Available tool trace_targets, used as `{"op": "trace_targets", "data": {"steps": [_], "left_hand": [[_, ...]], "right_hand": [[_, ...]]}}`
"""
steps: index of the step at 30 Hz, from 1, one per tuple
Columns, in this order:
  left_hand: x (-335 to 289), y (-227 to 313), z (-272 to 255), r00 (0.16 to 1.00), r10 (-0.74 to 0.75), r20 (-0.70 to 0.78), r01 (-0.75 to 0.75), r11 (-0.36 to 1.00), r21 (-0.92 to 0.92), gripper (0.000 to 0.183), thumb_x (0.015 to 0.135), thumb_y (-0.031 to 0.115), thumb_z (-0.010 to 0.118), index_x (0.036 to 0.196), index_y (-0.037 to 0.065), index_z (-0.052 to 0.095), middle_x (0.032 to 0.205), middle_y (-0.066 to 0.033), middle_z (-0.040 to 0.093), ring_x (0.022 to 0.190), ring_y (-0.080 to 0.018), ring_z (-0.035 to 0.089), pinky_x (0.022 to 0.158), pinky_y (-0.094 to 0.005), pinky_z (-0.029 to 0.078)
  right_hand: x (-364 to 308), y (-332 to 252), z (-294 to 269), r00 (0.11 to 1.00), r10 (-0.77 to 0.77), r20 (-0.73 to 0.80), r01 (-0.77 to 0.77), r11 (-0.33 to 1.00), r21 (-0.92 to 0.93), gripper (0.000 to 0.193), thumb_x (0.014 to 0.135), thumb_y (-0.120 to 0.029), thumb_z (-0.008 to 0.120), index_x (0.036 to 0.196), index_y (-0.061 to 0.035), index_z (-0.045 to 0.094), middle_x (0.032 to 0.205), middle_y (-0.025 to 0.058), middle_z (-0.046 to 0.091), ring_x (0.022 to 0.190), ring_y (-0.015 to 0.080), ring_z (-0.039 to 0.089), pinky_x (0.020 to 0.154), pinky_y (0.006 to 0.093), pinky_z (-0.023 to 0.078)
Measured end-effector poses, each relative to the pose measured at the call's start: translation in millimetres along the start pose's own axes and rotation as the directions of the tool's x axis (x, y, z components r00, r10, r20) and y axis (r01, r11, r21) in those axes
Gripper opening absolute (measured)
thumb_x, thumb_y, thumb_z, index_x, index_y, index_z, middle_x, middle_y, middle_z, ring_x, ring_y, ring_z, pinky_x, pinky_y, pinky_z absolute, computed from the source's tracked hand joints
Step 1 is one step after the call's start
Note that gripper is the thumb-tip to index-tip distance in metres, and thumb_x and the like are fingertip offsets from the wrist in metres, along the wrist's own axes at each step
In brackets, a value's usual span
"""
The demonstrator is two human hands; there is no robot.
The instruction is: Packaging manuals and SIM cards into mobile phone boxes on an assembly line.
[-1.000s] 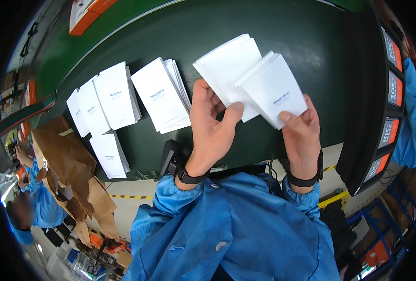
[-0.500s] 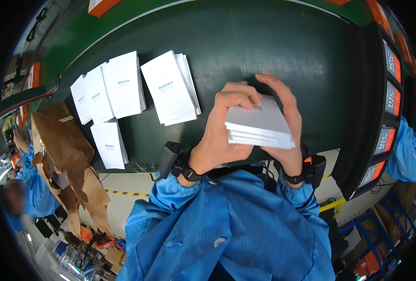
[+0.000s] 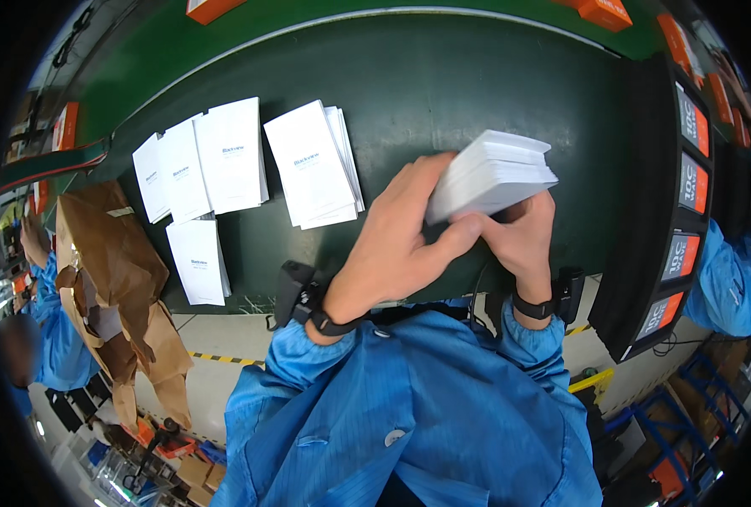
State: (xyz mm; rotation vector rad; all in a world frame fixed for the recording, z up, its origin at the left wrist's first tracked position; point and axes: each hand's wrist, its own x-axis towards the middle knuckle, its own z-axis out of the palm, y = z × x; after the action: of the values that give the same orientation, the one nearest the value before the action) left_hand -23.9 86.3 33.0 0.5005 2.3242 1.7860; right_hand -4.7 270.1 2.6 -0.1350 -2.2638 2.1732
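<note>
Between both hands, above the dark green work surface (image 3: 443, 93), I hold a thick stack of white booklets (image 3: 489, 173), tilted with its layered edges facing up and right. My left hand (image 3: 413, 224) grips its left side, with the thumb along the near edge. My right hand (image 3: 523, 232) closes around the lower right of the stack; some of its fingers are hidden behind it. To the left lie several loose piles of like booklets: one pile (image 3: 312, 165) nearest my left hand, a fanned group (image 3: 228, 156) farther left, and a smaller pile (image 3: 198, 262) below that group.
A torn brown paper bag (image 3: 114, 245) hangs over the left edge of the surface. Along the right stands a black rack (image 3: 629, 262) with several orange-and-grey boxes (image 3: 680, 256). Orange boxes (image 3: 604, 13) sit beyond the far edge. People in blue sleeves (image 3: 63, 338) are at both sides.
The stack has been turned in my hands, its layered edges now facing up instead of toward me. My right fingers, raised before, have come down around its lower side. The view shifted slightly.
</note>
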Motion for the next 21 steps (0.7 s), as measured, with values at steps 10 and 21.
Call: {"op": "trace_targets", "data": {"steps": [10,21], "left_hand": [[-16,27,-39,0.981,-0.167,-0.102,0.131,0.948,-0.290,0.031,0.098,0.021,0.070,0.119,-0.002,0.067,0.094,-0.0108,0.073,0.083,-0.0129,0.067,0.073,-0.0278,0.052],[-25,11,-61,0.777,-0.229,-0.586,-0.034,0.915,-0.402,0.024,0.091,0.010,0.079,0.107,-0.005,0.068,0.089,-0.0109,0.074,0.074,-0.0069,0.066,0.063,-0.0206,0.051]], "right_hand": [[5,-25,12,0.952,-0.075,0.298,-0.003,0.967,0.255,0.070,0.069,-0.002,0.092,0.129,0.0047,0.056,0.117,0.0138,0.071,0.106,0.0225,0.070,0.095,0.0360,0.055],[22,-14,44,0.915,0.076,0.395,-0.324,0.722,0.612,0.057,0.092,-0.008,0.073,0.141,0.0052,0.047,0.134,0.0183,0.062,0.125,0.0270,0.060,0.109,0.0427,0.046]]}}
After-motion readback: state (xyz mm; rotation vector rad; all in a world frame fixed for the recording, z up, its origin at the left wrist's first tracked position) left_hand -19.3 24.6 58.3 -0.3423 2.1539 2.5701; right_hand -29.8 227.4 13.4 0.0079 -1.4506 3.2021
